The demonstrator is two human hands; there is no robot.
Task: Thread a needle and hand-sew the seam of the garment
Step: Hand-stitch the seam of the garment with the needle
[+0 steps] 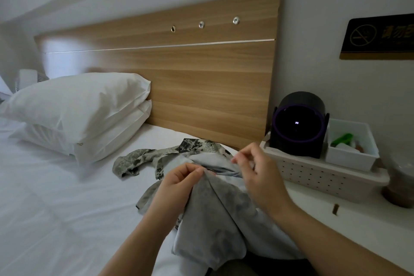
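The left hand (179, 182) pinches a raised fold of the garment (224, 215) between thumb and curled fingers. The right hand (257, 172) is just right of it and a little farther away, the two hands close but not touching. Its thumb and forefinger are pressed together in a fine pinch just above the cloth; whether a needle or thread sits between them is too small to tell. The garment is a grey cloth with a darker leafy print on its far side. It lies bunched on the near right part of the bed (56, 197), draping toward the person and trailing off toward the headboard. To the right of the bed runs a white shelf (336, 226). On it stands a pale tray (313, 177) with rows of small holes in its side. In the tray sit a black round device (299, 125) with a purple ring and a small lit display, and to its right a white box (351, 157) holding something green (342, 139). Farther left on the bed, two white pillows (78, 105) are stacked one on the other against the wooden headboard (201, 74). On the wall at far right hangs a dark sign (380, 38) with a no-smoking symbol.
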